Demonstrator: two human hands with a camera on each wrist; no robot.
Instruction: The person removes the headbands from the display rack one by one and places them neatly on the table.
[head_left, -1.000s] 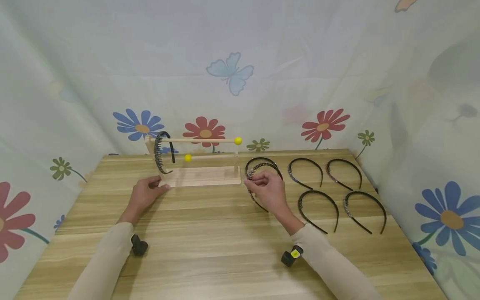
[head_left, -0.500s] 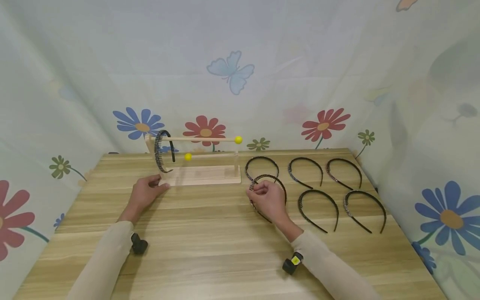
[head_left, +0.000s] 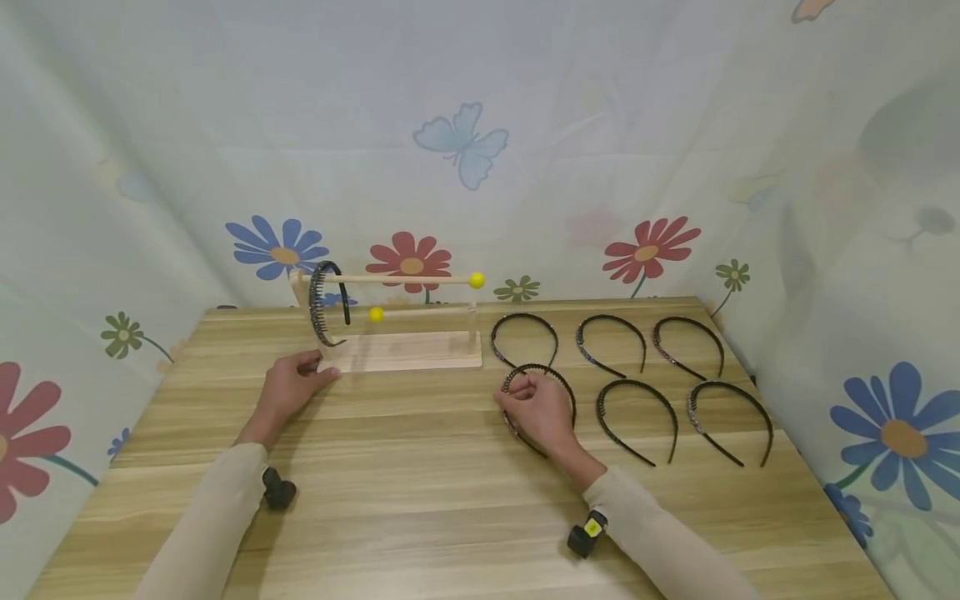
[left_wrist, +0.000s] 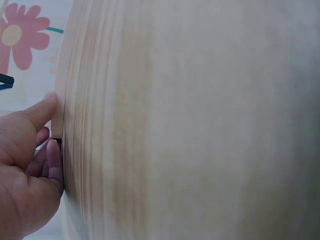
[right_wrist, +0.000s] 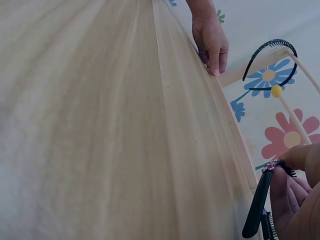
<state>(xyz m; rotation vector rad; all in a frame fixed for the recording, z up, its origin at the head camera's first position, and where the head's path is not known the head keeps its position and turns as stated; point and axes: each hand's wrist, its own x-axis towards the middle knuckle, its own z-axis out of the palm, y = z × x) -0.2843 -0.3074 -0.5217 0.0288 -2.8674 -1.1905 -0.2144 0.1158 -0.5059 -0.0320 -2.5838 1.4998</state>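
My right hand (head_left: 540,407) pinches a black toothed headband (right_wrist: 259,205) by its jewelled side, low over the table in front of a wooden headband stand (head_left: 420,353). In the right wrist view, thumb and fingertips close on the sparkly section, with one plain end pointing down. My left hand (head_left: 291,388) grips the near left corner of the stand's base, thumb along the front and the other fingers curled at the end. Another toothed headband (head_left: 317,310) hangs on the left part of the stand's upper rod, which ends in a yellow ball (head_left: 477,281).
Several more black headbands lie on the wooden table (head_left: 405,500) to the right; one headband (head_left: 495,337) is just beyond my right hand, another headband (head_left: 637,384) to its right. A lower rod with a yellow ball (head_left: 377,314) points left. A flowered cloth (head_left: 465,83) hangs behind.
My right hand has drawn the headband toward me, off the one lying behind it, to the near row. My left hand has stayed at the stand's corner.
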